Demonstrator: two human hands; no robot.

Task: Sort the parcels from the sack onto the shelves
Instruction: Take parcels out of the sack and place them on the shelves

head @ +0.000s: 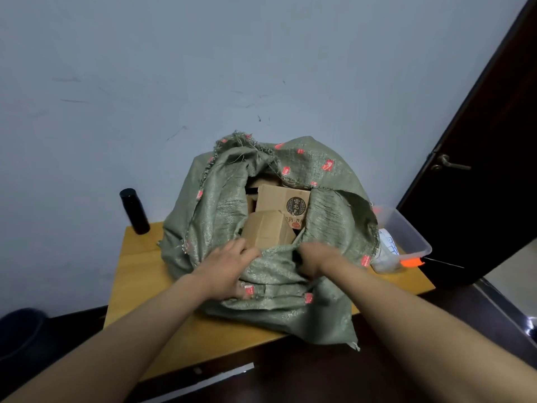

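A green woven sack [220, 210] with red marks stands on a small wooden table [136, 274], its mouth open toward me. Inside I see cardboard parcels: a plain brown box [268, 228] in front and a box with a round dark logo [286, 200] behind it. My left hand [225, 270] grips the near rim of the sack's mouth on the left. My right hand [315, 257] holds the rim on the right, its fingers tucked into the fabric and partly hidden.
A black bottle [134, 211] stands at the table's back left corner. A clear plastic tub [406, 239] with an orange clip sits at the right behind the sack. A dark door [476, 181] with a handle is at the right. A dark round bin [20, 330] is at the lower left.
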